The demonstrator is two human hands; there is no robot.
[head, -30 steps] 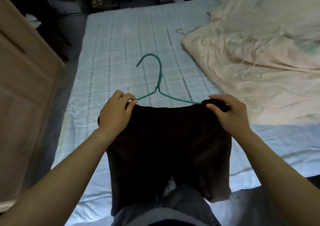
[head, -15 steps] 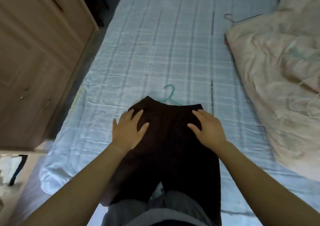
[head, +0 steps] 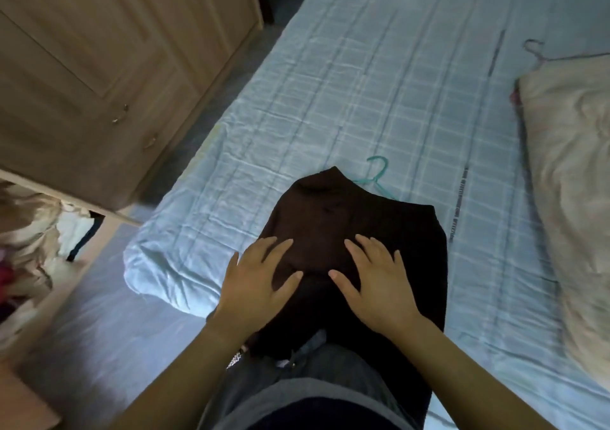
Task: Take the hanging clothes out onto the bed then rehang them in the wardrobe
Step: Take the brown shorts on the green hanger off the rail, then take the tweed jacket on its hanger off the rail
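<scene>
1. Left hand (head: 260,277): I am seeing it lying flat on the dark garment (head: 346,218), fingers straight and spread.
2. Right hand (head: 379,281): it is pressing flat just beside the left, fingers likewise spread, thumb pointing inward.
3. The garment is lying at the near edge of the bed (head: 379,83), its lower part hanging over.
4. Green hanger (head: 378,173): its hook is poking out past the garment's far edge.
5. The wardrobe (head: 99,66) is standing left of the bed; a cream quilt (head: 577,165) is lying at the right.
</scene>
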